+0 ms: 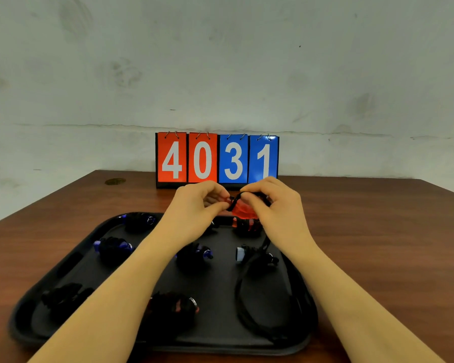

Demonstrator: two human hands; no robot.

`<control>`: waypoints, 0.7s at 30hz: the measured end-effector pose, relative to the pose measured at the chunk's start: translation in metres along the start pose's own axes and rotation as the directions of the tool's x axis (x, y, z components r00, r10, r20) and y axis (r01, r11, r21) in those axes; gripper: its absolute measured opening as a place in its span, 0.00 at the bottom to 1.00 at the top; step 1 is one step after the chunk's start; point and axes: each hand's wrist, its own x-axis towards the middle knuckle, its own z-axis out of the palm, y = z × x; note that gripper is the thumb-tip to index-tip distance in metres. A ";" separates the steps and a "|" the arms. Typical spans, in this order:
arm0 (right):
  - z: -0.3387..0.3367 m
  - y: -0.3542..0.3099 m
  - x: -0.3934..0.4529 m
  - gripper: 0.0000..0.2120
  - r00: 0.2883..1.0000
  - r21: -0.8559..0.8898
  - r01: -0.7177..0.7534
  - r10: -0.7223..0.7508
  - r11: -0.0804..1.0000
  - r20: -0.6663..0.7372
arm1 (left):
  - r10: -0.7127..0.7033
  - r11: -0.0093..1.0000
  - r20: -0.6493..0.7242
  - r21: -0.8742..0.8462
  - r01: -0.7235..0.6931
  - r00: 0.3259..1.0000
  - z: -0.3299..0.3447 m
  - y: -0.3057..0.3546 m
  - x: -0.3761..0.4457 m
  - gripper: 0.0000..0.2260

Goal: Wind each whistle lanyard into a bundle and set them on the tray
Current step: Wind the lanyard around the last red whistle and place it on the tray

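In the head view, a red whistle (243, 210) is held just above the far edge of the black tray (220, 339), in the middle of the frame. It is pinched between both hands: the left hand (194, 205) has its grip clenched on the whistle's left end, and the right hand (275, 203) has its grip curled round the black lanyard (247, 297) where it arches over the whistle. The whistle's long axis runs roughly left to right across the frame; which end is the mouthpiece cannot be told. From the right hand the lanyard hangs down and lies in a long loop on the right side of the tray, its length running toward the lower edge of the frame.

Wound bundles (113, 248) are spread over the tray's left and centre, each apart from its neighbours. The tray rests on a brown wooden table (378, 244), whose far edge meets a pale, stained wall (220, 61). A flip scoreboard (216, 159) reading 4031 stands at the table's far edge, just behind the hands. Bare table is seen right of the tray and at the left.
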 end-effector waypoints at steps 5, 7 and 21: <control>-0.005 0.000 0.003 0.05 0.963 0.291 -0.267 0.268 0.919 0.035 | 0.011 1.000 0.052 -0.030 -0.009 0.999 -0.002 0.001 -0.001 0.06; -0.007 0.002 0.005 0.05 0.945 0.359 -0.322 0.321 0.876 0.064 | 0.017 0.998 0.069 -0.065 -0.013 0.997 -0.003 0.002 -0.003 0.07; -0.004 0.000 0.005 0.05 0.920 0.440 -0.392 0.332 0.808 0.210 | -0.103 0.873 -0.074 -0.485 0.055 0.992 -0.006 0.011 -0.003 0.08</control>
